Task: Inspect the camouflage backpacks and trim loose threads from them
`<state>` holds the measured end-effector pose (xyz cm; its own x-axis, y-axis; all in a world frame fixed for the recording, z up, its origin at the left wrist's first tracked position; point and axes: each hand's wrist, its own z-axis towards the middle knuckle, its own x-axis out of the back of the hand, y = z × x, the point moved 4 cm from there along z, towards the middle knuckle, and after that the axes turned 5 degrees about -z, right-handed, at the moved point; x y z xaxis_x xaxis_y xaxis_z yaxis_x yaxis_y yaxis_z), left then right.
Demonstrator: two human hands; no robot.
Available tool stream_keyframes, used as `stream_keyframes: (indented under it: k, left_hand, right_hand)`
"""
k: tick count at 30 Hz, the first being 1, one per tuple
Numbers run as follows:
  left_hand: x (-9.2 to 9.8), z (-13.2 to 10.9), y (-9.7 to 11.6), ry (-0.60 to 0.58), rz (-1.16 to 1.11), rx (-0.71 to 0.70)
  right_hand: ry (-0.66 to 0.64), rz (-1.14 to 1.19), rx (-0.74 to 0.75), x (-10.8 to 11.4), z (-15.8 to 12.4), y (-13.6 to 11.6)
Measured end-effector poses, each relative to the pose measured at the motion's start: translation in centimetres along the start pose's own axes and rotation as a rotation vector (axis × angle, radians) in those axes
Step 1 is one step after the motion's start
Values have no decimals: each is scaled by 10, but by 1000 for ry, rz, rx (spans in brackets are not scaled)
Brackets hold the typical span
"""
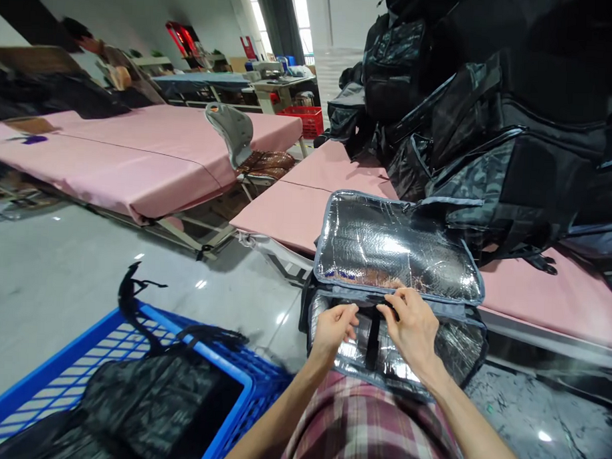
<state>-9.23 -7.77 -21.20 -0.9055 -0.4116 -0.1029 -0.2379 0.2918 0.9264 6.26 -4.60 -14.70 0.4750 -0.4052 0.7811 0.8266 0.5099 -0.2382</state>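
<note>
An insulated bag with a shiny silver foil lining stands open in front of me, its foil-lined lid [386, 242] folded back against the table edge. Grey-blue binding runs round the lid. Inside the bag, a black strap [373, 342] crosses the foil. At the hinge side, my left hand [335, 327] is closed, its thumb and fingers curled together above the opening. My right hand [410, 323] pinches at the dark strip just below the lid's lower edge. Whatever is between the fingertips of either hand is too small or hidden to make out.
Black and camouflage backpacks [470, 141] are piled on the pink-covered table [291, 202] at right. A blue crate [250, 381] holding a dark camouflage bag stands at lower left. Beyond are a grey chair [232, 133], another pink table [153, 150] and a person [114, 62].
</note>
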Motion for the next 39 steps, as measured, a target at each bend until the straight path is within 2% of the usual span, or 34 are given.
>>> stream_keyframes:
  k: [3, 8, 15, 20, 27, 36, 39]
  left_hand:
    - [-11, 3, -5, -19, -258, 137]
    - [-19, 8, -2, -53, -404, 123]
    - [-16, 10, -5, -64, -402, 111]
    - [-16, 11, -6, -68, -397, 114]
    - [-15, 12, -7, -57, -391, 107]
    - [-16, 13, -8, -58, -370, 94]
    - [-18, 14, -9, -76, -342, 89]
  right_hand:
    - [-11, 1, 22, -8, 0, -2]
    - [9, 10, 16, -6, 1, -1]
    - [-5, 4, 61, -11, 3, -3]
    - [8, 26, 13, -10, 1, 6]
    - [11, 13, 97, -11, 3, 0]
    - [-21, 39, 78, -13, 2, 2]
    - [-71, 144, 36, -14, 6, 2]
